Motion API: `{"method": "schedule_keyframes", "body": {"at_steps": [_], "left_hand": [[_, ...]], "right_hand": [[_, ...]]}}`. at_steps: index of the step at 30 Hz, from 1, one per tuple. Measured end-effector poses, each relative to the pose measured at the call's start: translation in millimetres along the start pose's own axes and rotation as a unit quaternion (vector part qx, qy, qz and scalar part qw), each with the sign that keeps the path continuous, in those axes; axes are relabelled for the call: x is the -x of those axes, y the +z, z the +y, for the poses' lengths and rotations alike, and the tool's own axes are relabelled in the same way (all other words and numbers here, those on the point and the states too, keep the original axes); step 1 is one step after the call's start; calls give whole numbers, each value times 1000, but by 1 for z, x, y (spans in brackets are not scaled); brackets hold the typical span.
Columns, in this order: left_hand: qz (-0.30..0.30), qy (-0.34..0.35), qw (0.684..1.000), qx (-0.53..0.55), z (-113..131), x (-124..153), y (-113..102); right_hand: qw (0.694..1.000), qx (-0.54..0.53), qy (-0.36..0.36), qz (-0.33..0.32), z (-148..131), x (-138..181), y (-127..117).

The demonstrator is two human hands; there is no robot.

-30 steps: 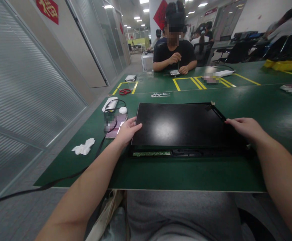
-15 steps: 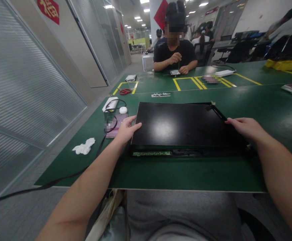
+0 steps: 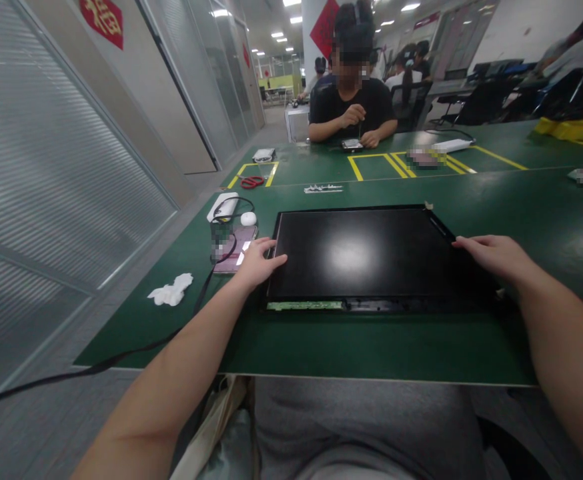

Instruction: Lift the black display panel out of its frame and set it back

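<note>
Black panel [image 3: 331,270] lies lower in its black frame [image 3: 396,305] than before

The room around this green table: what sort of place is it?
Probably an open-plan office used partly as a workshop. The green worktable is marked with yellow tape, glass partitions line one side, and dark chairs stand in the background.

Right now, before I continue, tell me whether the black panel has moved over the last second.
Yes, downward: against the green circuit strip on the near side, the black panel now has its near edge closer, with less gap between.
</note>
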State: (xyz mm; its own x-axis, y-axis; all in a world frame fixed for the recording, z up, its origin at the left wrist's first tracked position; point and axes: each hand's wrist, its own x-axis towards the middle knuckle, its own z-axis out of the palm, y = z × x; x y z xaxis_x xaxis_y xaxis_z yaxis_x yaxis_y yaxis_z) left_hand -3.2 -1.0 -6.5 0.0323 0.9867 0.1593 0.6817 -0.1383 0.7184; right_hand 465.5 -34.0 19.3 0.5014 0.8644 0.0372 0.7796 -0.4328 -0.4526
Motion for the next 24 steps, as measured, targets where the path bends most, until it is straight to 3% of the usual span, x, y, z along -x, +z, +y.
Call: {"method": "schedule_keyframes", "body": {"at_steps": [24], "left_hand": [[-1, 23, 1000, -5, -9, -3, 5]], "right_hand": [[999, -38, 20, 0, 1, 2, -1]]}}
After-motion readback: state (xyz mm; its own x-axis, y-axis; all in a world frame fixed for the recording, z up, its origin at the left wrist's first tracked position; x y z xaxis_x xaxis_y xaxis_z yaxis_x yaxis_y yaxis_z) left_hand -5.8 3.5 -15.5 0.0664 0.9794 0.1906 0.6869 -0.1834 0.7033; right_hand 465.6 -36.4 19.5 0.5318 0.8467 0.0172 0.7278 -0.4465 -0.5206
